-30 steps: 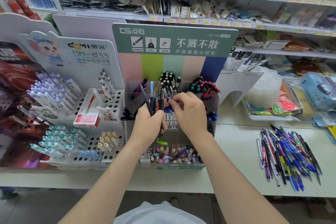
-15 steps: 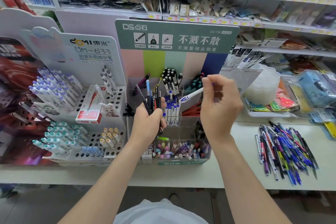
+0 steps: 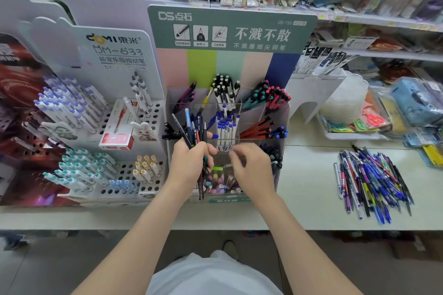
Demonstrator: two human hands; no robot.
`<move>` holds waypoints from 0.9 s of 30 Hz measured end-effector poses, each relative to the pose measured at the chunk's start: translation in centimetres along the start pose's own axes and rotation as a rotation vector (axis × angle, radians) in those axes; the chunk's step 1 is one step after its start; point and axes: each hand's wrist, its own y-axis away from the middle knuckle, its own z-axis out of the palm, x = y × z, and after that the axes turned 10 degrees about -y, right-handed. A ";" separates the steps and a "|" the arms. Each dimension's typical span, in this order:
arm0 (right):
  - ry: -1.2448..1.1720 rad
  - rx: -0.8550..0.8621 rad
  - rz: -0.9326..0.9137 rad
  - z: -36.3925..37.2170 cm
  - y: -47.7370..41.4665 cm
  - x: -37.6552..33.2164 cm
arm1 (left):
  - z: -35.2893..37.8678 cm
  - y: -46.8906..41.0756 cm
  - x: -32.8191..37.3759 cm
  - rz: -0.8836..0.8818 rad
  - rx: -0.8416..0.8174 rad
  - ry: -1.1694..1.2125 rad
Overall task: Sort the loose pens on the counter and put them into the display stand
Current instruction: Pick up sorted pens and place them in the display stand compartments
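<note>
- We record the left hand (image 3: 191,165) with its fingers wrapped round a bundle of dark pens (image 3: 191,130), ends up, in front of the left compartments of the display stand (image 3: 254,67).
- We find the right hand (image 3: 251,167) blurred, just beside the left hand at the stand's lower front. We cannot tell whether it holds anything.
- We note the display stand, clear and tiered, standing on the bench (image 3: 306,189). Its centre compartment holds white-and-blue pens (image 3: 226,129) upright, with red pens (image 3: 257,127) leaning to their right.
- We list the loose pens (image 3: 371,182) as a mixed heap flat on the bench, well apart from the stand on its right.
- We note a perforated rack (image 3: 153,112) just left of the stand.
</note>
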 end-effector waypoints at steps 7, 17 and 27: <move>0.103 0.161 0.005 -0.3 -8.1 -5.4 | -0.4 0.3 0.1 0.027 0.021 -0.005; -0.205 0.556 -0.174 -3.4 -5.8 -7.7 | -1.2 0.0 -0.8 0.012 -0.013 0.021; -0.084 0.007 0.218 1.1 3.1 2.3 | -0.5 0.3 -1.5 -0.128 -0.209 0.332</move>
